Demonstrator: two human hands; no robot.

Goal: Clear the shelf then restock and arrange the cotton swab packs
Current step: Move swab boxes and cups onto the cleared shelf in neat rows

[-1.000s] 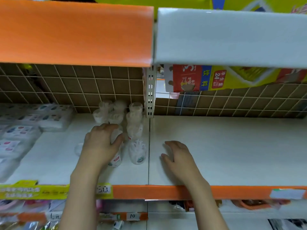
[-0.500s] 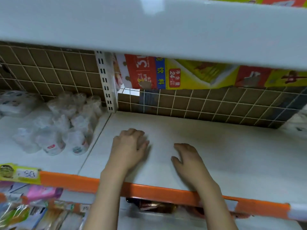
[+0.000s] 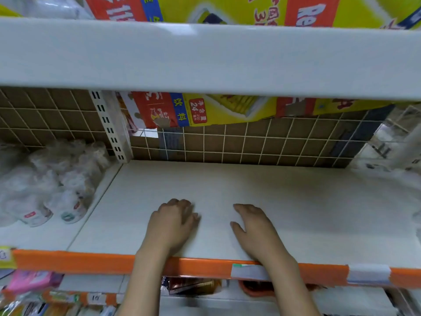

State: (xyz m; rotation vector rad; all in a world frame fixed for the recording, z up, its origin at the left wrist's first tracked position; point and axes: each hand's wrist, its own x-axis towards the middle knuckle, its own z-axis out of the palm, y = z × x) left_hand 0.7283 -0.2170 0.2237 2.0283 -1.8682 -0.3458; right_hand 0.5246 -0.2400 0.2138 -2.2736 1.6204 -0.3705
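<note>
Here, my left hand and right hand rest loosely curled, holding nothing, on the bare shelf (cleared, I judge); cotton swab packs wait heaped on the left bay, restocking undone.

White shelf board with orange front edge, brown white-gridded back panel above it, yellow-and-red cartons, clear cotton swab packs left of it.
</note>
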